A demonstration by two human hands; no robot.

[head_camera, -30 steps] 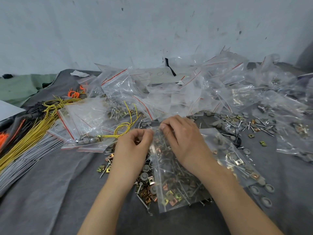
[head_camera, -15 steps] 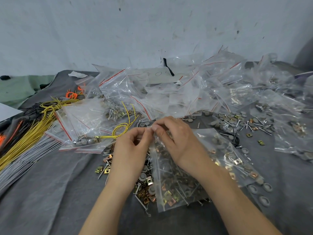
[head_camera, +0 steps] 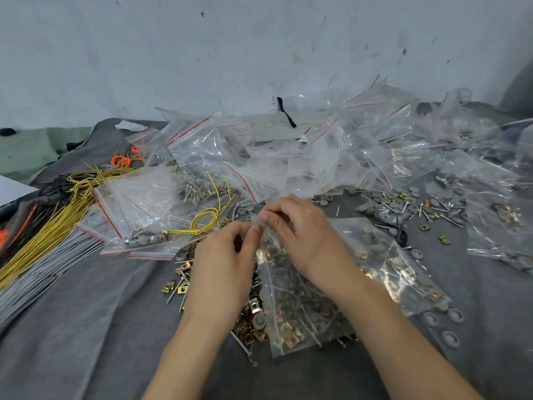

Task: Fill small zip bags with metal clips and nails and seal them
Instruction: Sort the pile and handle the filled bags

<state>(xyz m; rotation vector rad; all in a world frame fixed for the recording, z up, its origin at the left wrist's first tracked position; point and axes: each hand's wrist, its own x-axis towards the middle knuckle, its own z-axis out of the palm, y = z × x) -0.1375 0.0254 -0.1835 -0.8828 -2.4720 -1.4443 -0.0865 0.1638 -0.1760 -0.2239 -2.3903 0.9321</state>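
A clear zip bag [head_camera: 300, 310] holding metal clips and nails lies on the grey cloth in front of me. My left hand [head_camera: 225, 264] pinches its top left corner between thumb and forefinger. My right hand [head_camera: 302, 232] pinches the same top edge right beside it, fingertips nearly touching the left hand's. A loose heap of gold clips and nails [head_camera: 251, 327] lies beneath and left of the bag, partly hidden by my left wrist. A second bag with clips [head_camera: 398, 269] lies under my right forearm.
A big pile of clear red-striped zip bags [head_camera: 288, 157] fills the back. Filled bags with yellow wire [head_camera: 150, 215] lie at left, beside bundles of yellow and grey wires [head_camera: 43, 249]. Loose nails and grey caps [head_camera: 418, 206] scatter at right; several caps [head_camera: 444, 321] sit by the bags.
My right hand has slid left along the bag's top edge toward my left hand; both hands have shifted slightly away from me.
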